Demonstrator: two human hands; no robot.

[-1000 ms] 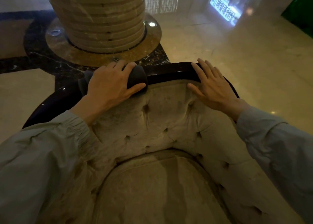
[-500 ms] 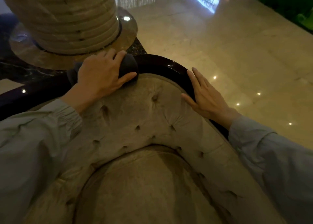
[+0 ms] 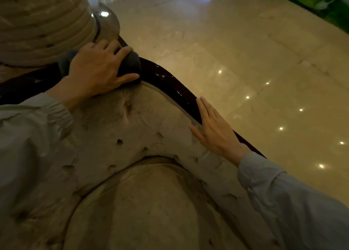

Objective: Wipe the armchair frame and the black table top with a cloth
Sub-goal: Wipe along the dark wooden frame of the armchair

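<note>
The armchair's glossy dark frame [image 3: 170,83] curves along the top of its tufted beige back. My left hand [image 3: 98,70] presses a dark grey cloth [image 3: 132,64] onto the top of the frame, fingers wrapped over it. My right hand [image 3: 213,128] lies flat and open on the right stretch of the frame, fingers together and pointing up along it, thumb on the upholstery. The beige seat cushion [image 3: 147,208] fills the lower middle. No black table top is in sight.
A wide ribbed stone column [image 3: 41,19] on a round polished base stands just behind the chair at the upper left. Shiny beige marble floor [image 3: 245,51] with light reflections spreads to the right. Green shapes show at the top right corner.
The view has swung to the right. My right hand slid down along the right side of the frame. The left hand with the cloth shifted slightly rightward along the top rail.
</note>
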